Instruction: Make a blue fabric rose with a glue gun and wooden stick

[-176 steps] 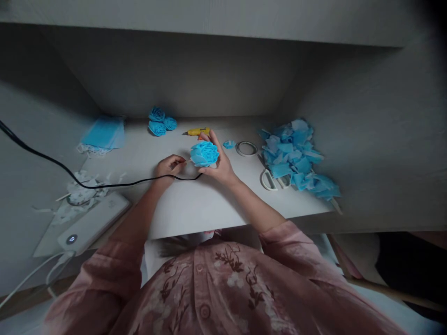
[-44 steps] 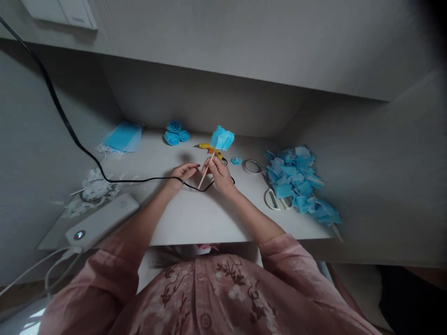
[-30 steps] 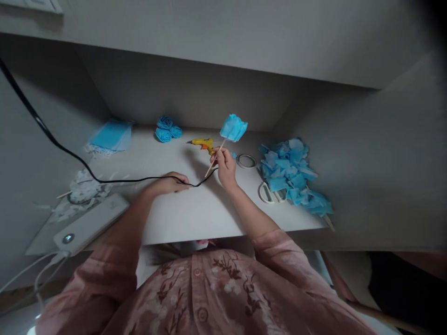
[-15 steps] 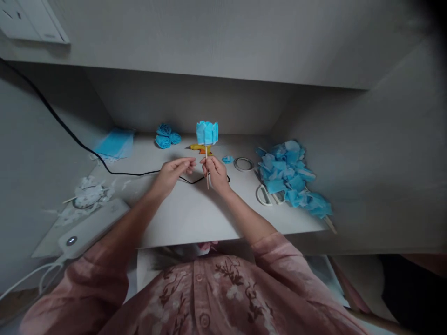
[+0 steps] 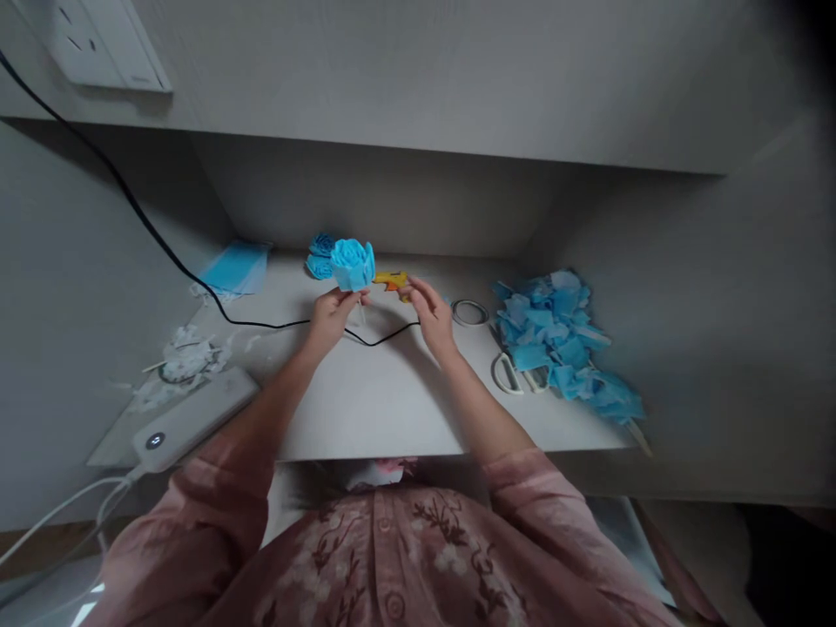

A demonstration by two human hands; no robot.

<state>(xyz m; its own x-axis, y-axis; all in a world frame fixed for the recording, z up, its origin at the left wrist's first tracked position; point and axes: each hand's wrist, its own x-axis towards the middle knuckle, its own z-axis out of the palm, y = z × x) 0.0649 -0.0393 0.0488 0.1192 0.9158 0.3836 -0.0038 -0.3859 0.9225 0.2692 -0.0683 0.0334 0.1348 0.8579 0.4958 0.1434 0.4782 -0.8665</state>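
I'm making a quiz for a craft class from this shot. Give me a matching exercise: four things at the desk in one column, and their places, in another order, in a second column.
Things:
1. blue flower
2. glue gun
3. scissors
4. stack of blue sheets

Places:
A. against the near left edge of the pile of blue pieces
B. held up on its stick by the left hand
C. far left of the desk, by the wall
D. lying at the fingertips of the right hand

Pairs: 1-B, 2-D, 3-A, 4-C
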